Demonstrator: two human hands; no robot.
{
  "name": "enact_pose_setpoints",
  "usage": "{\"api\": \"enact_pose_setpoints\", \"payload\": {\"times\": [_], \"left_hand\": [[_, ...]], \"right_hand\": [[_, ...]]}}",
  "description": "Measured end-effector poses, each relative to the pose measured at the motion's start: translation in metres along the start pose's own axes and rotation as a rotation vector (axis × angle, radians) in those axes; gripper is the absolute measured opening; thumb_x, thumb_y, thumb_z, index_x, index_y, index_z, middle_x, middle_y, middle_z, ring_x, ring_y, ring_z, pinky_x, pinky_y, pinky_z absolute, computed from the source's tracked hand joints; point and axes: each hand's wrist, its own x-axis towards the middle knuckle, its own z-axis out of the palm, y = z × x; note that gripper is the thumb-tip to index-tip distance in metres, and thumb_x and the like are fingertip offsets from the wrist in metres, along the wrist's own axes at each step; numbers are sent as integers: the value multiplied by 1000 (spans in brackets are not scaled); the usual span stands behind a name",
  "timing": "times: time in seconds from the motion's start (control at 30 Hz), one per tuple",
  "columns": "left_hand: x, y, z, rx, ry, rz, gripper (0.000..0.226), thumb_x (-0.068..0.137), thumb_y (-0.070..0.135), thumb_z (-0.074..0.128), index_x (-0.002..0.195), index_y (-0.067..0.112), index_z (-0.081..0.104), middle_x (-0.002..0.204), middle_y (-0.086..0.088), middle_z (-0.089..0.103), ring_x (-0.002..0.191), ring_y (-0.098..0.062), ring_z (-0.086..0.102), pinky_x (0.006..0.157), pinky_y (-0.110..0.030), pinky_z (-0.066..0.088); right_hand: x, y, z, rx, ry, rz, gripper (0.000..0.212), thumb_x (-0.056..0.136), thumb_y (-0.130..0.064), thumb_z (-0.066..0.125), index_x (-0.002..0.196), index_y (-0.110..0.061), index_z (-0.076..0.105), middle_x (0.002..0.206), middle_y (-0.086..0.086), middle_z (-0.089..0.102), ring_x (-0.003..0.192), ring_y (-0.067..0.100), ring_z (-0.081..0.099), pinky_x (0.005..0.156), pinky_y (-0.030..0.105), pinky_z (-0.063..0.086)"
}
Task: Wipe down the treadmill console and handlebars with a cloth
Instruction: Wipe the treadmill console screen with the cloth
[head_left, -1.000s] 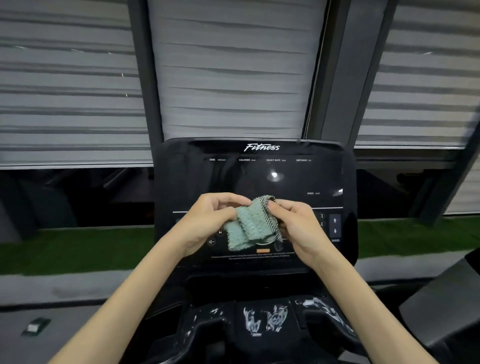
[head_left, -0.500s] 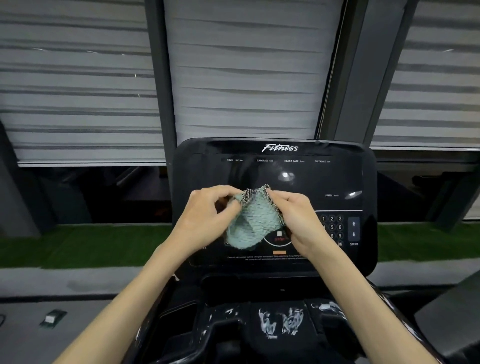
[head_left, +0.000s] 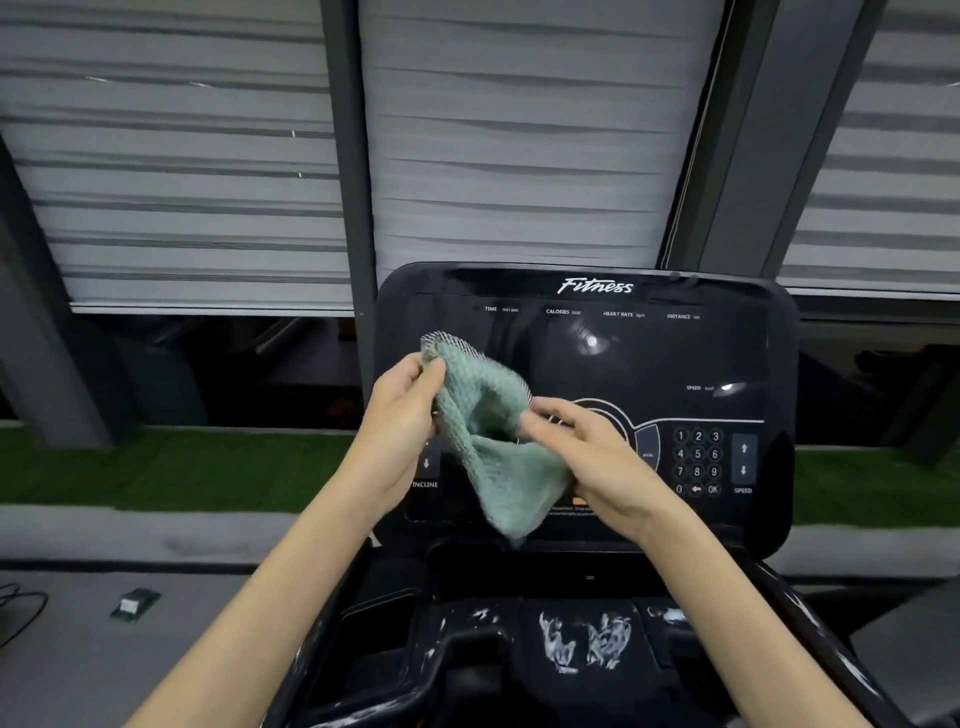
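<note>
The green cloth (head_left: 493, 457) was held up in the air in front of the treadmill console (head_left: 675, 353), stretched between both hands. The left hand (head_left: 400, 415) pinched the cloth's upper left corner between thumb and curled fingers, with the hemmed edge poking up above the thumb. The right hand (head_left: 587, 452) sat lower and to the right, its fingers closed on the cloth's right edge, so the fabric sagged in a fold between the two grips. Below them a loose corner hung down, reaching about to the lower edge of the console's dark panel. Whether the cloth touched the panel behind it could not be told from this view.

The cloth and hands covered the middle of the console. Only part of the round dial (head_left: 602, 410) showed past the right hand's knuckles, and the small print beneath the cloth was mostly covered and too fine to read. The number keypad (head_left: 697, 453) and the speed arrows stayed clear at the right, and the word "INCLINE" showed beside the left wrist.

Under the console, the dark handlebars (head_left: 452, 649) were dim and hard to make out, with white smears (head_left: 576, 644) at their centre. Their sides ran out of the bottom of the frame, as did both forearms. On the grey floor at the left lay a small green object (head_left: 134, 604), too blurred to identify, and a loop of black cable (head_left: 21, 608) was cut off by the left edge.
</note>
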Motion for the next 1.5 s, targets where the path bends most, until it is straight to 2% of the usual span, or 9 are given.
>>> {"api": "enact_pose_setpoints", "payload": {"times": [0.17, 0.3, 0.4, 0.57, 0.77, 1.0, 1.27, 1.37, 1.5], "left_hand": [[0, 7, 1, -349, -64, -45, 28, 107, 19, 37, 121, 7, 59, 117, -10, 71, 111, -21, 67, 91, -37, 54], [0, 2, 1, -413, -86, -135, 30, 106, 20, 38, 119, 5, 60, 108, -12, 73, 101, -23, 71, 76, -33, 59], [1, 0, -5, -449, -75, -159, 30, 107, 21, 37, 117, 4, 61, 100, -10, 75, 92, -19, 73, 69, -30, 59], [3, -8, -20, -390, -21, -176, 30, 107, 24, 38, 122, 10, 59, 108, -8, 74, 101, -21, 71, 76, -33, 59], [2, -20, -32, -211, 43, -193, 31, 107, 28, 34, 125, 15, 56, 124, -8, 67, 115, -20, 64, 101, -41, 51], [4, -15, -32, -69, 22, -154, 33, 102, 27, 50, 130, 11, 53, 120, -9, 69, 109, -20, 67, 96, -40, 54], [5, -18, -42, 246, -240, -151, 145, 57, -4, 90, 148, 57, -4, 127, -7, 61, 109, -25, 67, 85, -41, 59], [4, -22, -37, 426, -297, -40, 122, 64, -7, 87, 147, 53, 21, 121, -3, 64, 100, -21, 70, 87, -38, 58], [14, -30, -37, 683, -186, 114, 40, 71, 14, 85, 95, 42, 72, 105, 15, 71, 103, -14, 66, 93, -45, 54]], "right_hand": [[3, 8, 10, -159, -65, -18, 32, 83, -24, 73, 110, -29, 57, 101, -3, 72, 86, 1, 64, 75, 15, 47], [9, 7, 17, -127, -41, -95, 9, 90, -15, 66, 94, -24, 66, 69, -22, 65, 66, -10, 56, 63, 5, 41], [10, 6, 23, -68, -91, -45, 10, 94, -15, 61, 97, -21, 67, 86, -18, 73, 82, -8, 64, 73, 7, 46], [8, 12, 26, 137, -130, 55, 26, 99, -19, 51, 119, -6, 60, 114, 7, 70, 97, 16, 66, 91, 38, 52], [13, 12, 32, 198, -44, -19, 23, 96, -12, 56, 119, -9, 54, 91, 10, 74, 83, 17, 71, 71, 26, 55], [18, 5, 26, 1, -115, -178, 51, 76, -4, 78, 120, -23, 62, 104, 11, 73, 97, 23, 68, 95, 44, 51], [20, -5, 20, -250, 100, -277, 40, 68, 1, 82, 101, -20, 72, 97, -6, 73, 92, 6, 68, 85, 26, 53], [20, -8, 15, -288, 153, -304, 40, 66, 0, 84, 94, -26, 72, 92, -8, 73, 87, 5, 68, 83, 25, 53], [19, -10, 3, -497, 78, -241, 50, 59, -5, 89, 102, -24, 71, 103, -9, 69, 100, 7, 64, 93, 27, 49]]}}
